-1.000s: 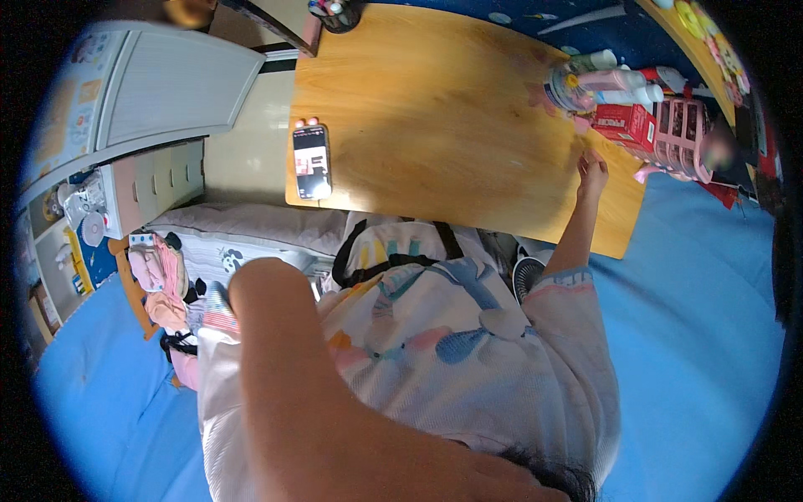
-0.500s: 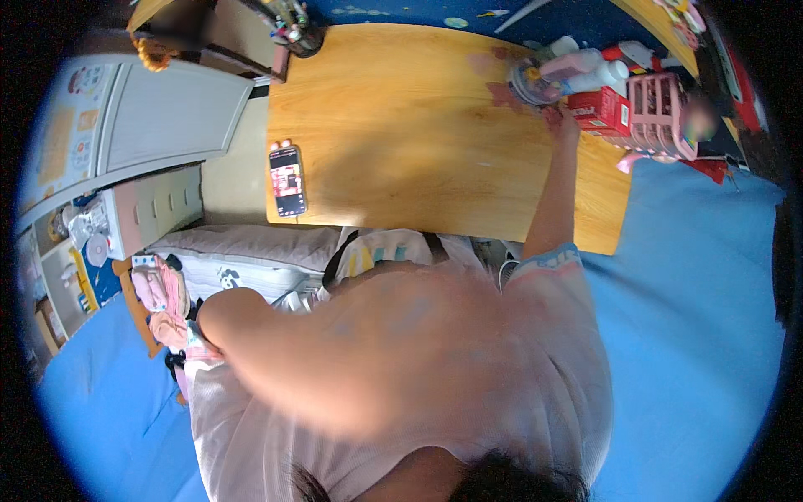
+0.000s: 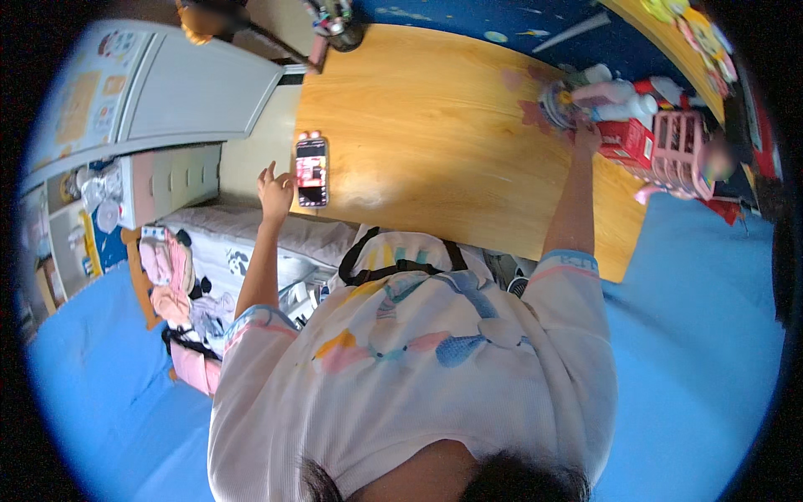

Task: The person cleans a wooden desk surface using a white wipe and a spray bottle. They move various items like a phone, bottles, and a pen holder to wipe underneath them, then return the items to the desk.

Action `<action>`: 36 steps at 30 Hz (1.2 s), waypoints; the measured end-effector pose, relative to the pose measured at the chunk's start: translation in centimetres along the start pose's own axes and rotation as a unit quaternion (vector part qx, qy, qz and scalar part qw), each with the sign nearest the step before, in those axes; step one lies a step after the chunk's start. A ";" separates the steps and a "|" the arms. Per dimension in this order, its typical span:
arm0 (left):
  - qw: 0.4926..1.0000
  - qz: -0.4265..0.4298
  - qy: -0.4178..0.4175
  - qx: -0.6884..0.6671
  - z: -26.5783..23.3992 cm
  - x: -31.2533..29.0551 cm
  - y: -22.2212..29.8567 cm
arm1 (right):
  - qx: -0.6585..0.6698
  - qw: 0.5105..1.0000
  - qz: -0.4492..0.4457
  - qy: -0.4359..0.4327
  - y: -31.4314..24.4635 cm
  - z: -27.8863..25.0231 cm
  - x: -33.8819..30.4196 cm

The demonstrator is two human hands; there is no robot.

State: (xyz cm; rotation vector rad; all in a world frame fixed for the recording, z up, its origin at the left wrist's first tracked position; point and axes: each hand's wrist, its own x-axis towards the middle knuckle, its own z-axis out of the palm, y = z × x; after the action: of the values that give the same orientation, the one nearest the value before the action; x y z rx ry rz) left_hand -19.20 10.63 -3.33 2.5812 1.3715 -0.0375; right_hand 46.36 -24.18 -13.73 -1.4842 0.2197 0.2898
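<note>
Beside the red box (image 3: 629, 144), right hand (image 3: 587, 137), grip unclear; left hand (image 3: 276, 196) spread, empty; cup (image 3: 347, 36) holds pens (image 3: 322, 12).

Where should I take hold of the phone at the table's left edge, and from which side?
Probably by its two long edges near mid-length, coming from the left, where the left hand is. The phone is narrow across those edges, its screen faces up, and it lies lengthwise along the left edge of the table.
</note>
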 end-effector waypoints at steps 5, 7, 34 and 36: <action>0.999 -0.018 0.016 -0.036 0.9 0.8 0.1 | -0.195 0.980 -0.046 -0.011 0.0 -2.1 1.6; 0.999 -0.030 0.013 -0.041 1.0 0.3 -0.6 | -0.134 0.991 -0.004 0.003 -0.9 -0.9 0.7; 0.986 -0.003 0.024 -0.163 0.5 0.4 -1.0 | 0.104 0.981 0.032 -0.160 12.9 31.3 -9.8; 0.986 -0.003 0.021 -0.165 0.1 0.1 -1.7 | -0.132 0.977 -0.009 -0.167 10.8 34.3 -13.1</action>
State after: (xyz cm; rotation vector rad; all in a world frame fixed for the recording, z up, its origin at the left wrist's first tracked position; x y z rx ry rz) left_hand -20.54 11.59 -3.76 2.3127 1.2770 0.2261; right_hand 29.36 9.96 -17.11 -1.6711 -0.1083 0.5651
